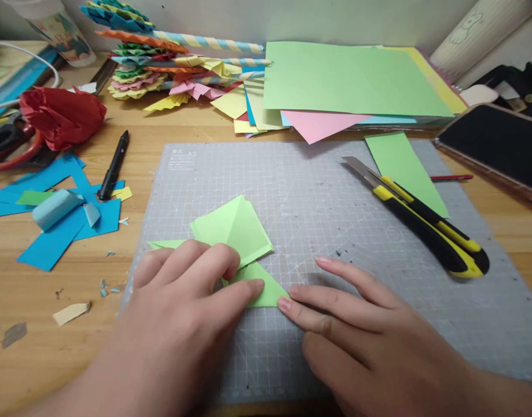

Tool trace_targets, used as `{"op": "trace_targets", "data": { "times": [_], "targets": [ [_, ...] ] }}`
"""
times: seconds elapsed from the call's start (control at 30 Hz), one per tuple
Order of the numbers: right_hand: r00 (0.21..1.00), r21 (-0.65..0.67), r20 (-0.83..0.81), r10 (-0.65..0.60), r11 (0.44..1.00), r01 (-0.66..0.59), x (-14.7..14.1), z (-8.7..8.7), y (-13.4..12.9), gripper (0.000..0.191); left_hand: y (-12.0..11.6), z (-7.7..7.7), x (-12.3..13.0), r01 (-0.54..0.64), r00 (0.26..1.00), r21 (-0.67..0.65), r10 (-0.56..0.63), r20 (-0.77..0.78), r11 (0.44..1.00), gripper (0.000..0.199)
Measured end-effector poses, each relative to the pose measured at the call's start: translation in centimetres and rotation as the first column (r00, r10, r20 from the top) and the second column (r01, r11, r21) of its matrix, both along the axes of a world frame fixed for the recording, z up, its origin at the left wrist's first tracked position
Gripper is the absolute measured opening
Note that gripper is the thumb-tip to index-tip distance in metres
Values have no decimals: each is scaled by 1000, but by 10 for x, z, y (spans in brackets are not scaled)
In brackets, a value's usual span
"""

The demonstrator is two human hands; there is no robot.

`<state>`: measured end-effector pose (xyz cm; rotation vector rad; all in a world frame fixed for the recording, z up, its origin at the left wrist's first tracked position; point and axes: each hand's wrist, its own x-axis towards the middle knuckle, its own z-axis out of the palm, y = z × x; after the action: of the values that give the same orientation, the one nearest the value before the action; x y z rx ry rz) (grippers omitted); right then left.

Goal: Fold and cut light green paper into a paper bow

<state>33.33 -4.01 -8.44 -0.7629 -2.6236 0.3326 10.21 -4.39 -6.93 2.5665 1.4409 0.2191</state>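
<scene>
A light green folded paper triangle (268, 286) lies on the grey cutting mat (300, 197), partly hidden under my left hand (191, 289). The left fingers are curled over it, and the thumb presses on its face. My right hand (352, 324) rests flat with its fingers stretched out, two fingertips touching the triangle's right corner. Just beyond the left fingers sits a squarish folded green paper (235, 226) with a crease down its middle; it overlaps the triangle. A thin green point sticks out left of my left hand; whether it belongs to the triangle is hidden.
A yellow-black utility knife (422, 223), blade out, lies at right by a green strip (408, 168) and a phone (495, 145). Green sheets (352, 75) and folded paper flowers (135, 69) line the back. Blue scraps (52, 243), a black pen (113, 165) and scissors (35, 147) lie left.
</scene>
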Motion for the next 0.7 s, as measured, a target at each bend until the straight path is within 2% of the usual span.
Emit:
{"op": "trace_targets", "data": {
  "times": [0.2, 0.43, 0.7],
  "targets": [
    [1000, 25, -3, 4, 1000, -4, -1, 1, 0, 43, 6, 0, -3, -15, 1000, -18, 15, -15, 1000, 11],
    [1000, 27, 3, 31, 999, -31, -2, -1, 0, 40, 9, -1, -4, -42, 998, -68, 45, 46, 997, 14],
    [996, 1, 24, 82, 997, -82, -2, -2, -5, 26, 8, 0, -3, -39, 997, -104, 46, 68, 994, 15]
  ]
}}
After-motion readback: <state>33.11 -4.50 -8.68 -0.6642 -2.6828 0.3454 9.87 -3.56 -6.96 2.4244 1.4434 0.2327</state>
